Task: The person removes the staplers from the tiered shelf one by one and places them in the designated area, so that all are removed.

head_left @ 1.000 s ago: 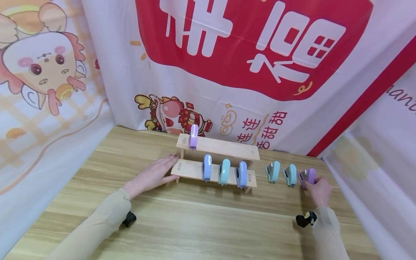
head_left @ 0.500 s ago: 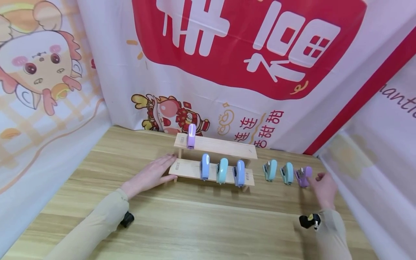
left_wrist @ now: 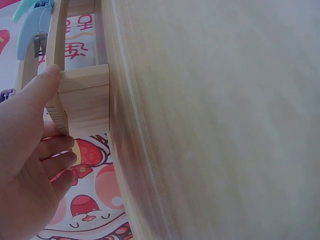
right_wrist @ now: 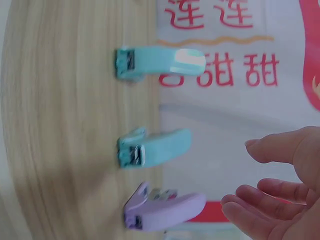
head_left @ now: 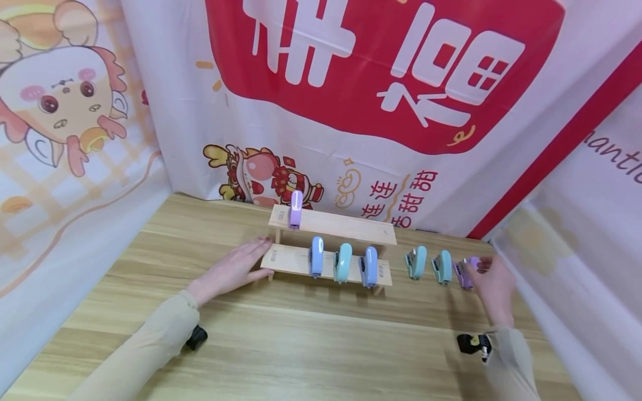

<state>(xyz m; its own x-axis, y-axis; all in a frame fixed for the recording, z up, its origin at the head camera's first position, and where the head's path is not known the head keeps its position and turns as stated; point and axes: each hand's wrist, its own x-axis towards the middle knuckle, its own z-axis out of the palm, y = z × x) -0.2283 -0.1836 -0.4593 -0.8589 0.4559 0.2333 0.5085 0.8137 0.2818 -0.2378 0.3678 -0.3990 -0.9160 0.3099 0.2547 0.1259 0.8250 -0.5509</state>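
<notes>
My left hand (head_left: 233,271) holds the left end of a two-tier wooden shelf (head_left: 291,257), thumb at the front edge and fingers at the back. In the left wrist view, the thumb presses near the board's corner above the wooden leg (left_wrist: 85,97). On the right, my right hand (head_left: 495,287) hovers at a purple stapler (head_left: 463,274) standing on the table. The right wrist view shows the loosely bent fingers (right_wrist: 250,205) just beyond the handle of that stapler, spread from the thumb and holding nothing. Two mint-green staplers (head_left: 416,263) stand beside it in a row.
On the lower tier stand a blue stapler (head_left: 316,257), a mint-green stapler (head_left: 343,263) and another blue stapler (head_left: 369,267). The upper tier bears a light purple stapler (head_left: 296,210) at its left end. Printed cloth (head_left: 321,122) hangs behind and at both sides of the wooden table (head_left: 301,351).
My right hand let go of the purple stapler and drew away to the right, then came back close over it. The left hand stays at the shelf.
</notes>
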